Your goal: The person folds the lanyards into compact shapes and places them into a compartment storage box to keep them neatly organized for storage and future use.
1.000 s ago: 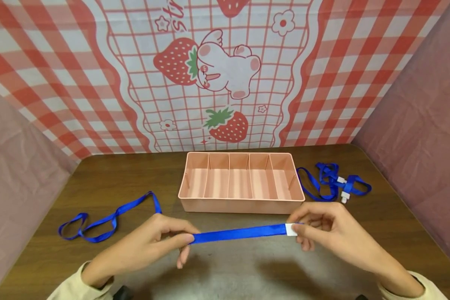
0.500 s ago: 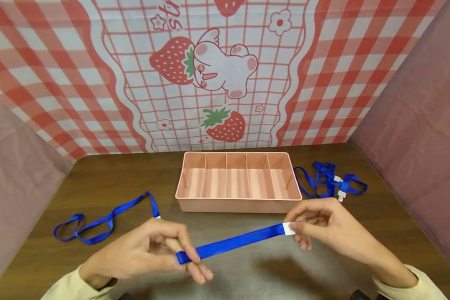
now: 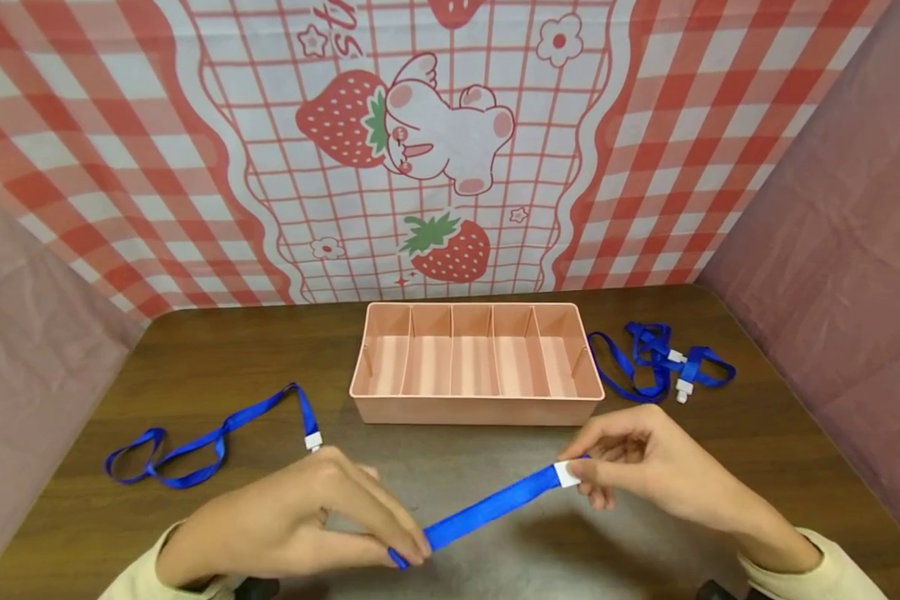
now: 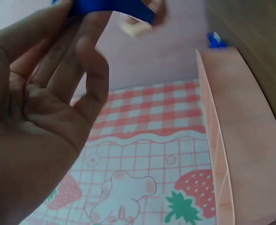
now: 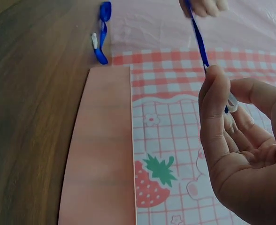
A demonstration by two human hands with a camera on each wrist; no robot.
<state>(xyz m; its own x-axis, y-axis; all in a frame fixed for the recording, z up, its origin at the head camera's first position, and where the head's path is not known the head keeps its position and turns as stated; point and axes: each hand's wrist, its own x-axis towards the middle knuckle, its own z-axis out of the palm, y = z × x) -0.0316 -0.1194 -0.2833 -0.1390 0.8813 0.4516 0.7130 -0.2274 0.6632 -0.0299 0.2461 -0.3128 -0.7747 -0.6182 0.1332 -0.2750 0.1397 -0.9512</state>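
Holding, head view: my left hand (image 3: 300, 525) pinches the near end of a blue lanyard strap (image 3: 487, 508); my right hand (image 3: 645, 467) pinches the far end at its white clip (image 3: 567, 473). Strap runs taut between them, above the worktop (image 3: 195, 358), in front of the pink divided tray (image 3: 476, 408).
Progress, head view: judging by the tray, nothing is stowed, all compartments show bare. Strap in hand is stretched flat, not folded or rolled, so I'd say the work is at an early stage.
Left over, head view: one loose lanyard (image 3: 210, 437) lies to the left of the tray, a tangled bunch of lanyards (image 3: 663, 362) to its right, both untouched.
In the way, head view: nothing sits between my hands and the tray; the tangled bunch looks like it needs separating.
Left wrist view: my fingers (image 4: 88, 61) curl up to the blue strap at the top edge; tray wall (image 4: 220, 154) at right, strawberry backdrop (image 4: 142, 159) behind.
Right wrist view: thumb and fingers (image 5: 218, 108) clamp the strap's clip end; the strap goes up to my other hand. Tray side (image 5: 100, 150) is just beside, the loose lanyard beyond it.
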